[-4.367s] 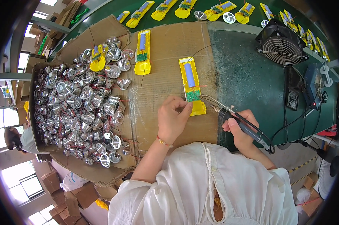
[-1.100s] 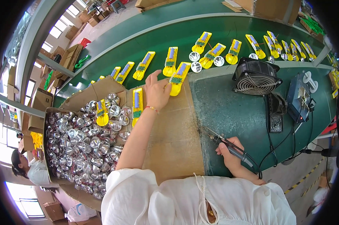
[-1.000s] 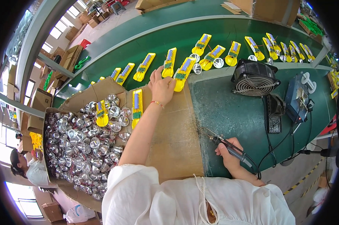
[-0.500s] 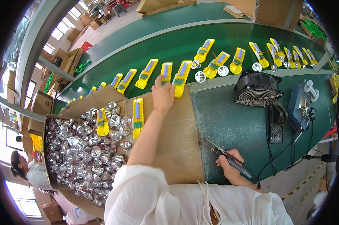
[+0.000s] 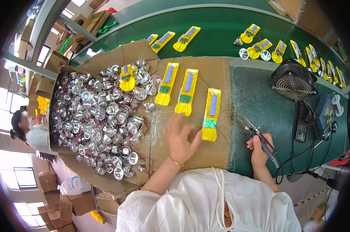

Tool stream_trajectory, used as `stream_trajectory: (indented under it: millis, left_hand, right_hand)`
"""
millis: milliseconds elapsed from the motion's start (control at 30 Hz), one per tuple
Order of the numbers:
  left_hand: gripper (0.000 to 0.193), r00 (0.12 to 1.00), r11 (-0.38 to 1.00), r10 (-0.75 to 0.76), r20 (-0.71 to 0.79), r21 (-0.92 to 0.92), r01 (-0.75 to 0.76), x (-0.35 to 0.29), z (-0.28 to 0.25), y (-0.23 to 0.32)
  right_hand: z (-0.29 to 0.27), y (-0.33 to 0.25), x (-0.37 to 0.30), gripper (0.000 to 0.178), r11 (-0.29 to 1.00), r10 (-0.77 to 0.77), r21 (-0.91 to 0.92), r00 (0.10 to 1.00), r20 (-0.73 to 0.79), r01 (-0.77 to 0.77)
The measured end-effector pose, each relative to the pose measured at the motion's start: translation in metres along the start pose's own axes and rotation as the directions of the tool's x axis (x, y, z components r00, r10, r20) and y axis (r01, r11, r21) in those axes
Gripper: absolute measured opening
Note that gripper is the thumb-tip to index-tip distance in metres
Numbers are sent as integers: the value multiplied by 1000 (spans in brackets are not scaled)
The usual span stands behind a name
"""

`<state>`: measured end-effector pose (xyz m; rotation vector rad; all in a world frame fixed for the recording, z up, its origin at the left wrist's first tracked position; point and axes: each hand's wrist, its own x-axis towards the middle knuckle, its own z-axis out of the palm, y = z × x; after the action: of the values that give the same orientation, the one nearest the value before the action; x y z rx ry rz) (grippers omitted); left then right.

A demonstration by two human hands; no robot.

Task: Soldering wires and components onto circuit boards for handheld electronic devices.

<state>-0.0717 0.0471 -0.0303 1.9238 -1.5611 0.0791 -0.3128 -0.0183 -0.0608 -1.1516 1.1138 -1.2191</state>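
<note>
My left hand [image 5: 180,138] hovers low over the cardboard with thumb and fingers apart, a little blurred. Its fingertips are close to the lower end of the middle yellow housing [image 5: 187,92]; its thumb is beside the right-hand yellow housing [image 5: 212,116]. Another yellow housing [image 5: 167,84] lies to the left. Each carries a blue-violet cylindrical cell and a green circuit board. In my right hand [image 5: 259,149] is a soldering iron [image 5: 268,151], its bent tip pointing up and left over the green bench.
A cardboard box [image 5: 101,189] heaped with silvery reflector cups [image 5: 99,116] stands on the left, one yellow housing [image 5: 127,78] on top. A black fan [image 5: 293,80] and blue soldering station [image 5: 322,116] stand right. More housings line the green belt [image 5: 217,34]. Another person [image 5: 37,135] is far left.
My left hand has come back from the belt toward me. Two housings from near the belt now lie on the cardboard beside the first. The view has shifted; the soldering iron stays in my right hand.
</note>
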Motion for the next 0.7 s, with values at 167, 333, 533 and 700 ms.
stream_trajectory:
  millis: [167,333,533,700]
  left_hand:
    - [23,923,861,-15,-386,464,208,33,-33,-54]
    - [31,906,541,-325,-270,733,413,70,-47,-91]
    - [11,917,934,-232,-325,188,303,57,-53,-86]
    - [16,861,618,-481,164,-634,466,26,-53,-34]
  right_hand:
    - [-2,4,1,11,999,-22,-43,1000,-16,21]
    - [3,-1,-2,13,997,-40,-62,999,-30,38]
    - [2,0,-5,15,998,-52,-47,997,-62,49]
    - [1,-17,-8,14,999,-39,-6,999,12,39]
